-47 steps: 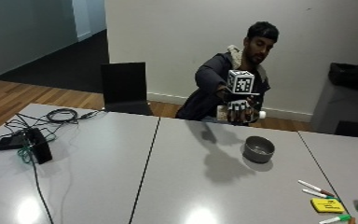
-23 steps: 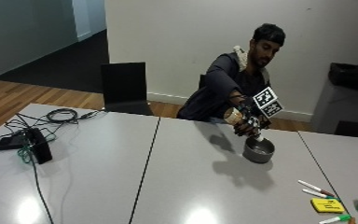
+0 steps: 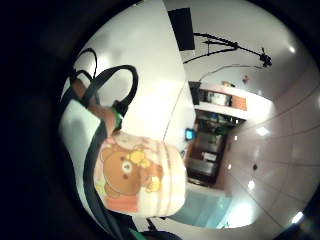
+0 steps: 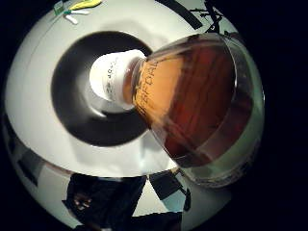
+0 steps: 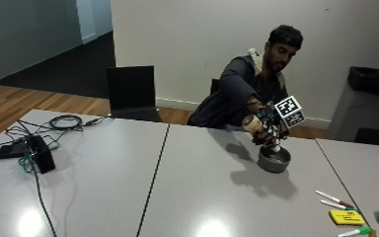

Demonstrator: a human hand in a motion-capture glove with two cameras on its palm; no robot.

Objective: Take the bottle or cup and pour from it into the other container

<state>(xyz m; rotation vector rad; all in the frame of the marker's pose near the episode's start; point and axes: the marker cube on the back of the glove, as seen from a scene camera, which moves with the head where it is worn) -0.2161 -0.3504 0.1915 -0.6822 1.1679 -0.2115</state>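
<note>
My gloved right hand (image 5: 267,129) grips a small bottle (image 5: 255,126) and holds it tilted neck-down over a dark round bowl (image 5: 274,159) on the grey table (image 5: 176,187). In the thumb side palm view the bottle (image 4: 192,101) holds amber liquid, and its white capped neck (image 4: 111,77) points into the middle of the bowl (image 4: 72,96). The little finger side palm view shows the bottle's pink label with a cartoon bear (image 3: 134,177) close to the palm. I see no liquid stream.
Markers (image 5: 330,198) and a yellow pad (image 5: 347,217) lie on the table at the right front. A black device with cables (image 5: 35,153) sits at the far left. A black chair (image 5: 132,94) stands behind the table.
The hand has come down and to the right with the bottle, from chest height to just above the bowl, and has tipped the bottle's neck downward.
</note>
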